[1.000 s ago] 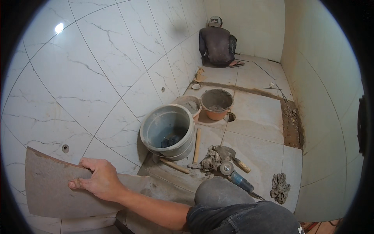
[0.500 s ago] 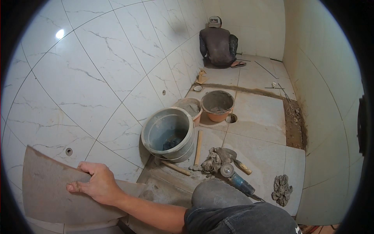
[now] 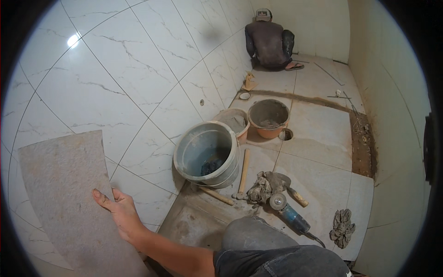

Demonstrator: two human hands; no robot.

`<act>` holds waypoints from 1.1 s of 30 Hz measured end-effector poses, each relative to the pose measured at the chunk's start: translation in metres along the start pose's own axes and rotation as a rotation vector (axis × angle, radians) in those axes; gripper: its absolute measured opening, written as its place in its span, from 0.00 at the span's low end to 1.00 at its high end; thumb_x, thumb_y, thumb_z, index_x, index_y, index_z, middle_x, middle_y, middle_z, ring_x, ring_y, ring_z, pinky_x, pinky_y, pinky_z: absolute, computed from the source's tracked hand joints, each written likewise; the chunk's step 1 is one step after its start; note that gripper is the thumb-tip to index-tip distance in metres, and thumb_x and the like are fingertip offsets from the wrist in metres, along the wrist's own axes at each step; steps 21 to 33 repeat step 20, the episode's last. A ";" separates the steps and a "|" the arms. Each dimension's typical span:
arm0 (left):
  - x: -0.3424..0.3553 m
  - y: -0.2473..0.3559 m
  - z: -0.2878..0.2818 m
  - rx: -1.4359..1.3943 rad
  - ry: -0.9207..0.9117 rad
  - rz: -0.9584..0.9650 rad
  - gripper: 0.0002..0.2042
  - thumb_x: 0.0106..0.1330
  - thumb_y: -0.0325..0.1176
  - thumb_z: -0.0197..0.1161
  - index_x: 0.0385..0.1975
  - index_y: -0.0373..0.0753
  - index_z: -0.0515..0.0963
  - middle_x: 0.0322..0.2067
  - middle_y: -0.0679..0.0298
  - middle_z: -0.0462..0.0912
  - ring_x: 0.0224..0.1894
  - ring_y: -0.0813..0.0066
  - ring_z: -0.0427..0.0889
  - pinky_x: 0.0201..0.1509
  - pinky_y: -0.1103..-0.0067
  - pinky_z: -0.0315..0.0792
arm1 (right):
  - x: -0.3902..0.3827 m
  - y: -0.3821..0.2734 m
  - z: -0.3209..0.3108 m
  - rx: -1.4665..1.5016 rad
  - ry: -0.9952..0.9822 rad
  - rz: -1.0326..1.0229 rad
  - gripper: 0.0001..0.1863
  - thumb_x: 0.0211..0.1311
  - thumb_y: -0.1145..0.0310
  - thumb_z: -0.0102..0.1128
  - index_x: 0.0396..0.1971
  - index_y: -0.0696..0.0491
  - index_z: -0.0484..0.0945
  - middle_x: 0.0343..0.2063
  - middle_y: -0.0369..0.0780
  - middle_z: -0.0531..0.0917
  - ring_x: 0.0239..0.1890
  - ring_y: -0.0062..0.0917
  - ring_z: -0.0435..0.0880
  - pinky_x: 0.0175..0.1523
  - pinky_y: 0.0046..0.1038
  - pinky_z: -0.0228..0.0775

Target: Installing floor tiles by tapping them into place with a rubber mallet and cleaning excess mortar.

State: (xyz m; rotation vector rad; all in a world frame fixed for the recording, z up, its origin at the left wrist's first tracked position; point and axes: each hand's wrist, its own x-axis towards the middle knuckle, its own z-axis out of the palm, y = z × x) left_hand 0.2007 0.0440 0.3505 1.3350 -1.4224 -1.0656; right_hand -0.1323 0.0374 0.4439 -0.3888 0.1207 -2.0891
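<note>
My right hand reaches across to the left and grips a large tile by its right edge. The thumb presses on the rough, grey-brown face, while the other fingers are mostly hidden behind the tile. The tile stands steeply tilted in front of the wall, and its lower end leaves the picture. My left hand is not in view. Right of the tile, a large grey bucket with dark material inside stands on the floor by the wall. My bent knee shows at the lower middle.
Near my knee lie an angle grinder, a crumpled cloth, a wooden-handled trowel and a hammer. Two orange buckets stand beyond. A floor hole and dirt channel break the tiling. A person crouches far back.
My right hand has turned the tile more upright, bringing its rough face toward me and its upper end higher. The rest of the scene has shifted slightly right in the view.
</note>
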 end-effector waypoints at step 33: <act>-0.180 0.085 0.004 -0.314 1.615 0.602 0.47 0.70 0.68 0.46 0.69 0.25 0.57 0.69 0.46 0.65 0.67 0.37 0.66 0.69 0.50 0.65 | -0.091 0.096 0.057 0.399 -0.044 0.650 0.29 0.63 0.44 0.68 0.48 0.55 0.77 0.45 0.33 0.77 0.52 0.16 0.69 0.64 0.27 0.58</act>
